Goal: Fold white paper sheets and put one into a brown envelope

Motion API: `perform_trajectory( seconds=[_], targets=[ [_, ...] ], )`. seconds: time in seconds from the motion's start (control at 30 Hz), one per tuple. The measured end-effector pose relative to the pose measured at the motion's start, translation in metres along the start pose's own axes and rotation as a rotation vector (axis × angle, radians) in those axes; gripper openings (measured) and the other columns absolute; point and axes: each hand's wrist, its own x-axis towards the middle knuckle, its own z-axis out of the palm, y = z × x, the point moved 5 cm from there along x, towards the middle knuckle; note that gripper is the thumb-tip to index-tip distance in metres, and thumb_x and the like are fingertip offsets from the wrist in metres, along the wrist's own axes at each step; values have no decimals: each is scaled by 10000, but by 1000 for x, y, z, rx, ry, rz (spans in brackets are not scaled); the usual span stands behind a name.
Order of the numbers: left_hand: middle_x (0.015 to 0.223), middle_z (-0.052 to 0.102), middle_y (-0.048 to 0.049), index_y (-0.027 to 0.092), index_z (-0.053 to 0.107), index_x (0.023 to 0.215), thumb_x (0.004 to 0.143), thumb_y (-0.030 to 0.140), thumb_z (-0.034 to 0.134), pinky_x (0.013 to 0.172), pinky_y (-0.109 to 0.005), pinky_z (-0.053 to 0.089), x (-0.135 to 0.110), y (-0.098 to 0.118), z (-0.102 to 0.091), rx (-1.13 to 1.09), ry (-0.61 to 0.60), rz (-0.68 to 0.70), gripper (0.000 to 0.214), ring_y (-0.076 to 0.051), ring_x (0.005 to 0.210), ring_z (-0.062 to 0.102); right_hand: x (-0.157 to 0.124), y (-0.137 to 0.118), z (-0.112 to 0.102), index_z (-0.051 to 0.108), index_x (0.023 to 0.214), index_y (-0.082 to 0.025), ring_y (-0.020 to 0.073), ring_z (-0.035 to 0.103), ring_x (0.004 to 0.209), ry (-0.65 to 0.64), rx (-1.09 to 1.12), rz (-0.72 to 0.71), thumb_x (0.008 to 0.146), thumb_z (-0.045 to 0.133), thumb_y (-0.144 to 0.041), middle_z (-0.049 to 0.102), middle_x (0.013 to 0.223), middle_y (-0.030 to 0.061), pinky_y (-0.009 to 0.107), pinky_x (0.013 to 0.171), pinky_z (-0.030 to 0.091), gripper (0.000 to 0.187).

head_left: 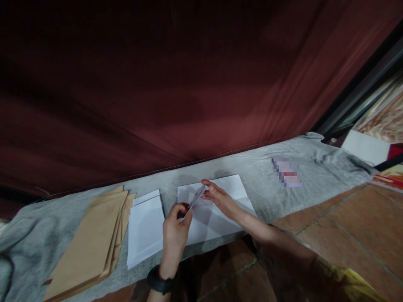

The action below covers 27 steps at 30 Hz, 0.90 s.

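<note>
The left hand (176, 228) pinches a thin paper piece (197, 197) between thumb and fingers, tilted; the right hand (222, 203) has its fingers at the far end, though whether they grip cannot be told. Beneath lies a large white sheet (233, 188), with stacked white papers (145, 226) beside it, then brown envelopes (91, 235), on grey cloth (255, 163). Two-handed paper handling seems underway; the next move probably calls for steady fingertips.

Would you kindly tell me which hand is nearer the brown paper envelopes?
Left: the left hand is right of the brown envelopes, beyond the white paper stack; the right hand is farther right, over the large white paper sheet.
</note>
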Motion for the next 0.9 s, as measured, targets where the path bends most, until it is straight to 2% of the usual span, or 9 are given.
perform_trajectory(
  seconds=[0.07, 0.2, 0.3, 0.37, 0.43, 0.63, 0.77, 0.9],
  targets=[
    [697, 619, 17, 234, 543, 723, 821, 346, 621, 632, -259, 464, 0, -1, 0, -10, 2, -7, 168, -161, 656, 610, -1, -2, 3, 618, 1286, -311, 228, 581, 1144, -20, -55, -22, 818, 699, -623, 530, 1404, 50, 440, 1037, 470, 568],
    [818, 679, -9, 236, 541, 744, 822, 308, 615, 734, -272, 484, -1, 1, 0, 13, -7, 47, 129, -175, 788, 654, -2, -4, 4, 603, 1289, -316, 239, 559, 1180, -20, -138, -51, 841, 660, -642, 520, 1403, 46, 423, 1006, 477, 557],
    [850, 695, -19, 240, 544, 764, 827, 289, 607, 753, -284, 488, -1, 2, 1, 40, -18, 62, 102, -186, 820, 667, -2, -3, 5, 568, 1322, -307, 220, 587, 1073, -21, -169, -55, 838, 685, -611, 626, 1152, 35, 399, 975, 475, 584],
    [868, 700, -27, 239, 543, 770, 823, 283, 608, 755, -296, 485, -2, 2, 2, 62, -17, 65, 95, -196, 837, 674, -1, -2, 6, 561, 1319, -303, 203, 591, 976, -8, -193, -59, 834, 703, -582, 633, 993, 9, 377, 940, 473, 577],
    [884, 703, -35, 239, 539, 767, 821, 281, 602, 751, -306, 481, -2, 1, 3, 80, -18, 62, 92, -208, 851, 679, -1, -2, 5, 573, 1296, -292, 192, 581, 923, 20, -210, -70, 841, 697, -557, 621, 947, 1, 358, 901, 472, 541],
    [877, 699, -38, 247, 518, 746, 820, 293, 579, 747, -316, 482, -1, 2, 6, 85, -25, 66, 107, -224, 866, 688, -2, -7, 4, 603, 1272, -269, 197, 565, 905, 62, -266, -87, 867, 666, -475, 618, 923, 8, 346, 855, 471, 458],
    [888, 698, -40, 249, 517, 754, 824, 297, 573, 747, -320, 483, -2, 3, 7, 97, -30, 63, 102, -231, 882, 692, -4, -7, 5, 592, 1287, -258, 194, 582, 877, 73, -272, -80, 861, 671, -472, 613, 881, 1, 347, 852, 476, 483],
    [894, 695, -42, 245, 521, 755, 834, 309, 572, 746, -321, 481, -3, 4, 10, 86, -45, 55, 114, -223, 857, 686, -3, -8, 3, 597, 1302, -254, 188, 601, 954, 89, -303, -98, 862, 664, -477, 619, 1121, 41, 352, 933, 470, 497]
  ],
)
